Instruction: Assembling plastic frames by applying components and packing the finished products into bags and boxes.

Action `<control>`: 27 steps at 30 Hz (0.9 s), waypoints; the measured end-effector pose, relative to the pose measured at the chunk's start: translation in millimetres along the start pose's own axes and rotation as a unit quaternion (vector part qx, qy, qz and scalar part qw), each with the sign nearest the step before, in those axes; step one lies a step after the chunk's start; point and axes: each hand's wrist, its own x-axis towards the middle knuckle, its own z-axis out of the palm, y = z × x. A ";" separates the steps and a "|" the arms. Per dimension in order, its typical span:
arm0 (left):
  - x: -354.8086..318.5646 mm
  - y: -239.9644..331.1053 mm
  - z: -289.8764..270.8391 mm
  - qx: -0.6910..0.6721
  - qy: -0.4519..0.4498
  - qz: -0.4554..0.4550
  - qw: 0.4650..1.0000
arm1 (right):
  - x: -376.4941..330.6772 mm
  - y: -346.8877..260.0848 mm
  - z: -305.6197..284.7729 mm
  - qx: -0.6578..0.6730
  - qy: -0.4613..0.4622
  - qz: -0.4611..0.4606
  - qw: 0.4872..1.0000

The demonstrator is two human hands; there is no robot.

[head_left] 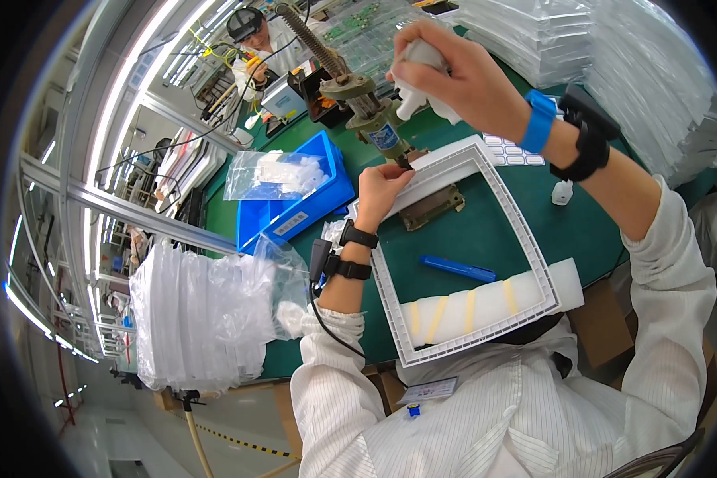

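Note:
A large white rectangular plastic frame [511, 209] lies tilted in front of me, its far edge under a green hand press [366, 107]. My left hand [381, 193] is closed on the frame's far left corner, fingertips close to the press's lower tip. Raised at the upper right of the press, my right hand [446, 72] is wrapped round a white, rounded grip [422, 54]; how it joins the press is hidden. The press's metal base [432, 209] shows through the frame's opening. The frame's near side lies over a white foam roll [454, 307] with yellow bands.
A blue bin [295, 211] with bagged white parts stands left of the press. Bagged stacks [203, 311] fill the left side, more bags [653, 80] the far right. A blue pen-like tool [457, 268], small white bottle [562, 193] and label sheet [514, 150] lie nearby. A co-worker [267, 48] sits across.

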 end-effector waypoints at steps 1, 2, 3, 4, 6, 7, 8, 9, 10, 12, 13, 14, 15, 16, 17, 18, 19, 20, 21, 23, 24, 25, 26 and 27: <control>-0.3 0.6 0.4 0.010 0.009 0.014 1.000 | 6.9 3.4 -0.1 0.006 -0.006 0.007 1.000; -0.8 1.3 1.3 0.010 0.009 0.015 1.000 | 8.4 4.4 -1.3 0.005 -0.006 0.005 1.000; -1.7 2.2 0.9 0.011 0.010 0.031 0.999 | 10.4 5.2 -0.6 0.004 -0.002 -0.001 1.000; -2.4 3.1 0.4 0.011 0.011 0.048 0.999 | 11.5 5.7 -0.2 0.003 0.003 -0.008 1.000; -2.8 4.4 -1.8 0.018 0.007 0.046 0.999 | 5.8 1.9 -0.1 -0.010 0.002 0.000 1.000; -3.0 4.8 -2.8 0.025 0.001 0.044 0.999 | 1.5 -1.4 0.1 -0.024 0.002 0.008 1.000; -3.4 4.7 -4.3 0.024 0.002 0.043 0.999 | -2.7 -4.5 0.1 -0.025 0.000 0.009 1.000; -2.7 6.1 -5.8 0.029 -0.001 0.036 0.999 | -6.4 -8.9 -1.5 -0.025 -0.005 0.011 1.000; -1.9 7.2 -6.6 0.034 -0.005 0.030 0.999 | -9.5 -11.4 -2.7 -0.025 -0.010 0.013 1.000; -1.1 8.2 -6.5 0.034 -0.006 0.029 0.999 | -15.8 -8.8 -1.7 -0.024 -0.005 0.002 1.000; -1.1 8.0 -5.9 0.035 -0.007 0.029 0.999 | -19.9 -7.4 -0.8 -0.022 0.001 -0.010 1.000; -1.4 7.7 -4.9 0.034 -0.008 0.028 0.999 | -25.8 -7.0 -0.6 -0.023 0.001 -0.009 1.000; -1.6 6.3 -5.3 0.031 -0.004 0.031 0.999 | -31.6 -7.9 0.1 -0.026 0.003 -0.019 0.999; -1.9 4.8 -5.9 0.028 -0.001 0.034 0.999 | -38.0 -9.5 0.6 -0.029 0.005 -0.029 0.999; -1.9 3.4 -6.2 0.028 0.000 0.032 0.999 | -46.2 -11.4 0.4 -0.028 -0.003 -0.027 0.999; -1.4 2.7 -4.7 0.013 0.000 0.039 0.999 | -54.2 -9.6 -0.9 -0.028 -0.004 -0.027 0.999; -0.7 2.0 -3.5 -0.002 0.001 0.046 0.999 | -61.4 -7.2 -1.0 -0.041 -0.001 -0.055 0.998; -0.1 1.2 -3.0 -0.003 0.001 0.046 0.999 | -68.1 -4.9 -2.0 -0.055 0.002 -0.083 0.995; -0.7 -0.3 -2.9 0.004 0.002 0.044 0.999 | -70.8 -9.1 -3.4 -0.056 -0.015 -0.060 0.997; -1.3 -2.7 -2.6 0.011 0.003 0.040 0.999 | -69.8 -9.6 -8.5 -0.073 -0.042 -0.071 0.994; -0.3 -4.1 -2.0 0.010 0.005 0.038 0.999 | -69.9 -9.5 -10.8 -0.093 -0.068 -0.083 0.990; 0.3 -5.4 -1.7 0.009 0.007 0.036 0.999 | -71.6 -9.3 -12.2 -0.093 -0.068 -0.084 0.990; -0.4 -7.0 -1.9 0.009 0.008 0.037 0.999 | -74.2 -9.0 -13.3 -0.099 -0.092 -0.093 0.987; -1.3 -7.0 -1.4 0.003 0.004 0.031 1.000 | -77.0 -8.0 -15.0 -0.105 -0.116 -0.102 0.982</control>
